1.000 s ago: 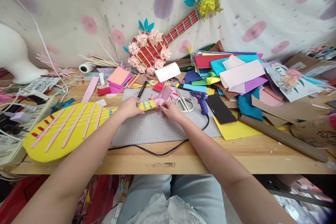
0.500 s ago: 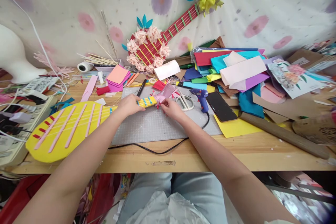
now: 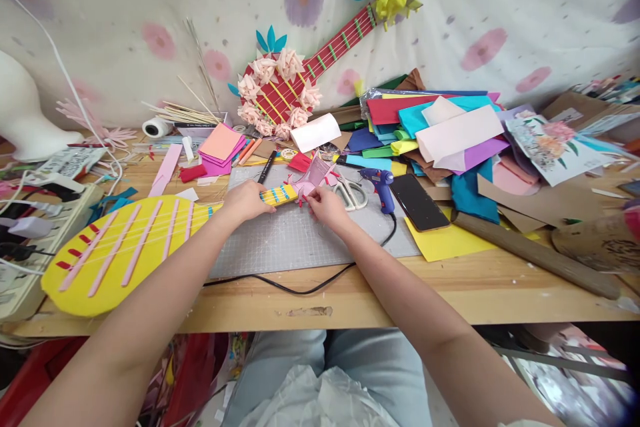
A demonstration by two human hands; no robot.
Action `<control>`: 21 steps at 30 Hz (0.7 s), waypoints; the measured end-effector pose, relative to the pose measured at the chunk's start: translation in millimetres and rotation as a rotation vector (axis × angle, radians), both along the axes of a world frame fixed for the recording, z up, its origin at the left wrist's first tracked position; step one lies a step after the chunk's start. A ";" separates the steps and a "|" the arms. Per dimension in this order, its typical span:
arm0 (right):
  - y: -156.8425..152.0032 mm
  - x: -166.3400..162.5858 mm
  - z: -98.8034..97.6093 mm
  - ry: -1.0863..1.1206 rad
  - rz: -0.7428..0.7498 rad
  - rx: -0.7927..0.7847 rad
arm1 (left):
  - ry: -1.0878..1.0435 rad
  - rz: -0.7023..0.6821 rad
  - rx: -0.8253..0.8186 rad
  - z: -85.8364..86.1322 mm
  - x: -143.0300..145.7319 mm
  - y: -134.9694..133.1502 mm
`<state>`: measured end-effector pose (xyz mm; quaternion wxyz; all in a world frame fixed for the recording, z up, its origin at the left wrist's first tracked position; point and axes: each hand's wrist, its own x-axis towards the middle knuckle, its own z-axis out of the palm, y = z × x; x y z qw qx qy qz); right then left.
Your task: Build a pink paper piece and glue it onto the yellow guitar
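Observation:
A yellow craft lute (image 3: 117,250) with pink strips and pale strings lies at the left, its neck reaching over the grey cutting mat (image 3: 280,247). My left hand (image 3: 246,201) is closed around that neck, near the blue bands. At the neck's end is a pink headstock (image 3: 313,177) with small red pegs. My right hand (image 3: 326,207) pinches at its lower edge; the fingertips hide whether a peg or a string is between them. White-handled scissors (image 3: 351,195) and a blue glue gun (image 3: 383,188) lie just right of that hand.
A red flower-trimmed lute (image 3: 277,97) leans on the curtain behind. Stacked coloured sheets (image 3: 450,127), a black phone (image 3: 420,203) and a wooden stick (image 3: 535,253) lie to the right. A power strip (image 3: 30,280) stands at left; a black cord (image 3: 300,291) crosses the front.
The whole view has shifted slightly. Both hands keep their places on the yellow lute, and the pink headstock looks tilted a little differently.

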<state>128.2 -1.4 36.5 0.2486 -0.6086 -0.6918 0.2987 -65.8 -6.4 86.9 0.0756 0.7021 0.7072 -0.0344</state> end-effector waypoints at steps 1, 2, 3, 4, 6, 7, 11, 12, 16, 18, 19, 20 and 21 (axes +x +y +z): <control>1.0 0.6 -2.7 0.024 0.000 -0.012 | -0.001 0.001 0.003 0.2 0.2 -0.1; 1.8 1.0 -5.0 0.038 0.002 -0.014 | -0.002 0.001 0.008 0.3 0.3 -0.3; 2.2 1.3 -6.9 0.043 0.005 -0.010 | -0.004 0.003 0.014 0.4 0.3 -0.4; 2.2 1.5 -8.2 0.038 0.006 -0.002 | -0.006 0.004 0.019 0.5 0.2 -0.5; 1.1 1.4 -9.0 0.018 0.011 0.035 | -0.013 0.006 0.023 0.7 0.1 -0.3; -0.1 1.0 -8.4 0.006 0.009 0.070 | -0.017 0.007 0.021 0.7 0.2 -0.1; -7.0 -2.8 -0.4 -0.062 -0.035 0.286 | -0.013 -0.007 0.007 0.0 2.5 0.1; -8.4 -3.9 2.5 -0.088 -0.039 0.333 | -0.009 -0.012 0.009 -0.4 3.4 -0.2; -9.2 -6.8 10.8 -0.196 0.004 0.408 | -0.005 -0.016 0.014 -1.3 6.7 -1.6; -7.6 -7.2 10.7 -0.238 0.017 0.396 | -0.009 -0.015 0.010 -0.2 7.8 -1.8; -6.7 -7.4 9.7 -0.248 0.020 0.388 | -0.014 -0.016 0.008 0.8 8.4 -1.6; -5.9 -7.5 8.4 -0.247 0.020 0.385 | -0.020 -0.017 0.005 1.9 9.0 -1.3; -5.1 -7.6 6.8 -0.235 0.018 0.384 | -0.025 -0.018 -0.001 3.1 9.7 -0.9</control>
